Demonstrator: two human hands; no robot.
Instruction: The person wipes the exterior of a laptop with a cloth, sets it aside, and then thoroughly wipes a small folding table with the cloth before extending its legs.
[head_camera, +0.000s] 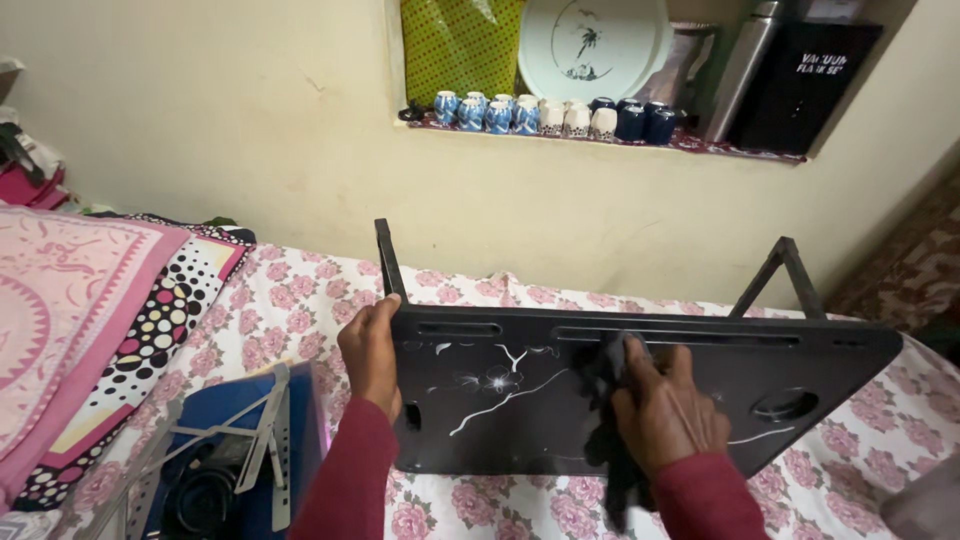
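left hand (370, 352) clamped on black lap table (520, 400) edge, right hand (665, 412) fingers closed, pressing dark cloth (605, 370) on it

A black rectangular box (805, 85) with white print stands in the wall niche (600, 140), at its right end.

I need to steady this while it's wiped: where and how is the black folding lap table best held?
Grip the lap table at its short left edge, coming from the left, as the left hand does now. It stands tilted on the bed, legs behind, so that edge is free while the right hand presses the dark cloth on its face.
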